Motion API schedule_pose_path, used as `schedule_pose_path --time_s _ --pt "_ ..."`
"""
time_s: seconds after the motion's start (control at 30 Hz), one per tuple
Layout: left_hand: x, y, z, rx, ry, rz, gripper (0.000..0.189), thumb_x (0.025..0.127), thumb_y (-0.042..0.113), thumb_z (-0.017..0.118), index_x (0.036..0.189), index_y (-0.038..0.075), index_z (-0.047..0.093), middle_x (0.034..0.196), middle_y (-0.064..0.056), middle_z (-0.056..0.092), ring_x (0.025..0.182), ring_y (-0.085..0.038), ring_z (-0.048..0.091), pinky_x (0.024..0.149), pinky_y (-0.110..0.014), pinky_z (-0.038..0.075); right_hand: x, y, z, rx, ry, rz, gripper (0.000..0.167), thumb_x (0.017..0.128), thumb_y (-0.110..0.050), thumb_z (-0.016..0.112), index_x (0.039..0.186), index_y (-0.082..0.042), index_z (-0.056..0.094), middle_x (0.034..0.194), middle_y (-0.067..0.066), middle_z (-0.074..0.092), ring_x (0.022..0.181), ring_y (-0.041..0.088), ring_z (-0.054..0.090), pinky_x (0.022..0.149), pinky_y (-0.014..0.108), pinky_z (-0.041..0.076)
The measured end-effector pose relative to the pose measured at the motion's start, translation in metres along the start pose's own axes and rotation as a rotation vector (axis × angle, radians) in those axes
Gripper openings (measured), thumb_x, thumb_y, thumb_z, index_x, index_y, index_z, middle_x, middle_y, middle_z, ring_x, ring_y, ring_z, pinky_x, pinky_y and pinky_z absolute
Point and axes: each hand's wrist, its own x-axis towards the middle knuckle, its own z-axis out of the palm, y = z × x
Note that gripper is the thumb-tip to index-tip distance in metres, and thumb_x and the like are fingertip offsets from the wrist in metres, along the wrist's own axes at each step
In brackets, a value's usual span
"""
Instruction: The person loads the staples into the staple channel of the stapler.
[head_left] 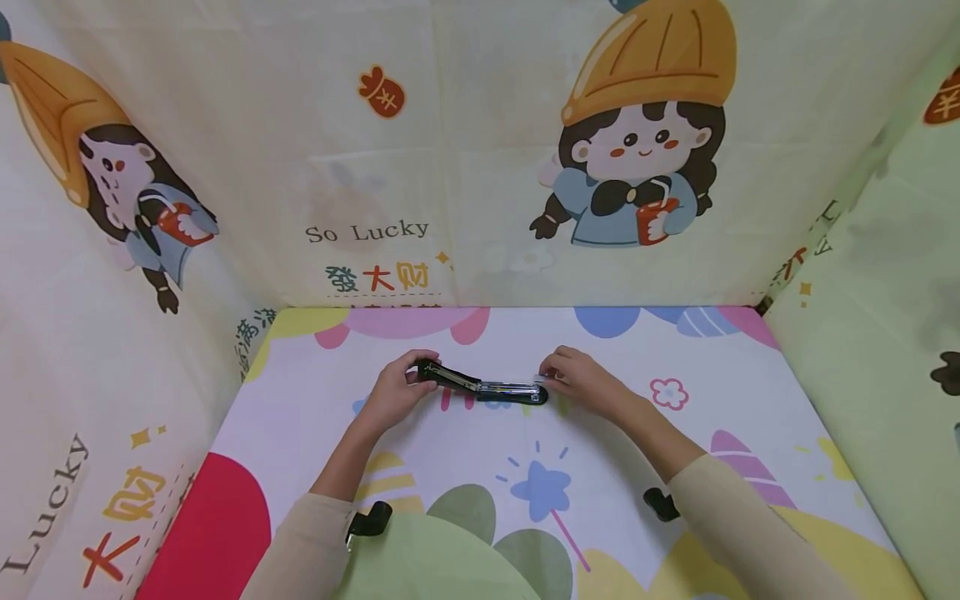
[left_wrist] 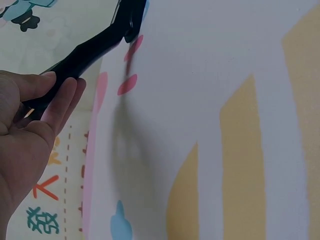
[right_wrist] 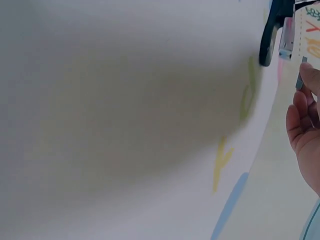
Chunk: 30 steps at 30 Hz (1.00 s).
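Observation:
A black stapler [head_left: 513, 392] is spread wide, its metal staple channel facing up in the head view. My left hand [head_left: 397, 390] grips the end of its raised arm between thumb and fingers, as the left wrist view also shows along the stapler's dark body [left_wrist: 90, 54]. Just off the opposite end of the stapler, my right hand [head_left: 585, 382] pinches a small grey metal strip that looks like a row of staples [right_wrist: 301, 77]. In the right wrist view a slight gap separates this strip from the stapler tip [right_wrist: 286, 50].
Beneath both hands lies a tabletop [head_left: 450, 450] with a colourful printed cover. Cream cartoon-printed cloth [head_left: 495, 167] stands at the back and both sides. Black wrist camera mounts [head_left: 370, 520] stick out from both sleeves.

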Motion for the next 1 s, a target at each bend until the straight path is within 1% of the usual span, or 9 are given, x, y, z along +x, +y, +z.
schedule_pose_path --time_s 0.1,0.3,0.6,0.8,1.0 --pt "0.0 0.0 0.0 0.004 0.0 0.004 0.05 0.094 -0.007 0.068 0.142 0.004 0.056 0.143 -0.019 0.055 0.12 -0.038 0.065 0.096 -0.039 0.059 0.008 -0.006 0.002 0.006 -0.024 0.008 0.016 0.094 -0.015 0.076 0.108 -0.007 0.073 0.102 0.005 0.067 0.097 0.019 0.066 0.088 0.036 0.059" --pt "0.0 0.001 0.001 0.019 -0.001 0.015 0.05 0.094 -0.007 0.069 0.141 0.003 0.057 0.141 -0.018 0.057 0.119 -0.037 0.066 0.096 -0.04 0.059 0.02 -0.018 0.007 0.016 -0.057 -0.004 0.017 0.096 -0.016 0.074 0.11 -0.007 0.074 0.104 0.005 0.067 0.098 0.019 0.066 0.09 0.035 0.059" --pt "-0.001 0.003 0.0 0.045 0.002 0.027 0.049 0.094 -0.006 0.069 0.14 0.003 0.057 0.141 -0.019 0.057 0.118 -0.038 0.066 0.096 -0.042 0.059 0.035 -0.031 0.014 0.003 -0.107 -0.015 0.019 0.097 -0.019 0.074 0.112 -0.008 0.074 0.103 0.003 0.066 0.092 0.016 0.06 0.087 0.033 0.058" --pt "-0.001 0.004 0.0 0.045 -0.001 0.023 0.049 0.094 -0.006 0.07 0.14 0.004 0.058 0.141 -0.018 0.057 0.119 -0.038 0.066 0.096 -0.042 0.059 0.04 -0.036 0.02 -0.001 -0.135 -0.025 0.018 0.097 -0.018 0.073 0.113 -0.008 0.074 0.105 0.004 0.067 0.092 0.016 0.06 0.088 0.032 0.058" --pt "0.0 0.005 0.0 0.05 -0.001 0.026 0.048 0.094 -0.005 0.07 0.14 0.004 0.058 0.142 -0.019 0.057 0.12 -0.038 0.066 0.095 -0.041 0.06 0.043 -0.041 0.021 -0.01 -0.144 -0.037 0.017 0.096 -0.015 0.075 0.111 -0.008 0.074 0.102 0.005 0.067 0.089 0.016 0.059 0.086 0.031 0.058"
